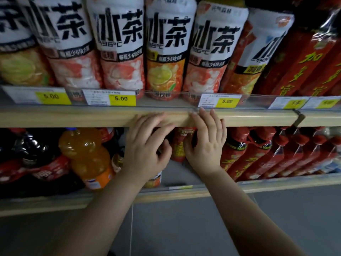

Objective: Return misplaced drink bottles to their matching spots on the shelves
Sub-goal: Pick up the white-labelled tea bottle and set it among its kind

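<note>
My left hand (147,145) and my right hand (206,143) reach under the upper shelf's wooden edge (73,115) into the lower shelf. Between them stands a red-labelled bottle (179,146) with yellow print. My right thumb rests against its right side, and the fingers stretch up over the shelf edge. My left hand is blurred, its fingers spread just left of the bottle's top. Neither hand is wrapped around it. A yellow-labelled bottle (153,180) shows partly beneath my left wrist. Matching red bottles (258,150) fill the lower shelf to the right.
The upper shelf holds tall white-labelled tea bottles (121,43) and red-wrapped bottles (313,58) above yellow price tags (120,98). On the lower shelf, left, are an orange juice bottle (86,154) and dark cola bottles (35,154). Grey floor (184,228) lies below.
</note>
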Demonstrator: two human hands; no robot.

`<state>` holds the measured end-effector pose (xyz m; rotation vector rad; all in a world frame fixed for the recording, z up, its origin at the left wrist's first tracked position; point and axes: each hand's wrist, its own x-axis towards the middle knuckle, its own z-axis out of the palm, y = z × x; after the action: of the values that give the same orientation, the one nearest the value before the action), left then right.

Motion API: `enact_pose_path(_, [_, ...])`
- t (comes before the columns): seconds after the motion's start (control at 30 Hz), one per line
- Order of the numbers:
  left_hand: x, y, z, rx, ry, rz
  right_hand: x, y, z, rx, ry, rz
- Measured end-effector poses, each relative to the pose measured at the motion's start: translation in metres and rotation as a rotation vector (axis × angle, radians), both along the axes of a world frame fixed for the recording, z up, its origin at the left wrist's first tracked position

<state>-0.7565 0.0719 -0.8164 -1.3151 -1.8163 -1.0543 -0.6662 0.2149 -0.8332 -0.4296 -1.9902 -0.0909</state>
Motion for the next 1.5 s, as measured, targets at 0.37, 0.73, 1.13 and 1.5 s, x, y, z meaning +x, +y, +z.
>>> enact_pose_path(0.37, [-0.021,0.001,-0.094,-0.761,-0.635,0.200,-0.022,0.000,-0.015,0.029,0.097,-0.115])
enact_pose_path(0.73, [-0.010,0.006,-0.079,-0.533,-0.552,0.087,-0.010,-0.007,-0.005,-0.050,-0.037,-0.109])
enact_pose_path(1.13, [0.040,0.012,0.019,-0.311,-0.753,-0.232,0.083,-0.020,0.014,-0.491,-0.171,0.333])
enact_pose_path(1.5, [0.092,0.092,0.082,-0.205,-0.812,-0.315,0.119,-0.026,0.006,-0.693,-0.079,-0.093])
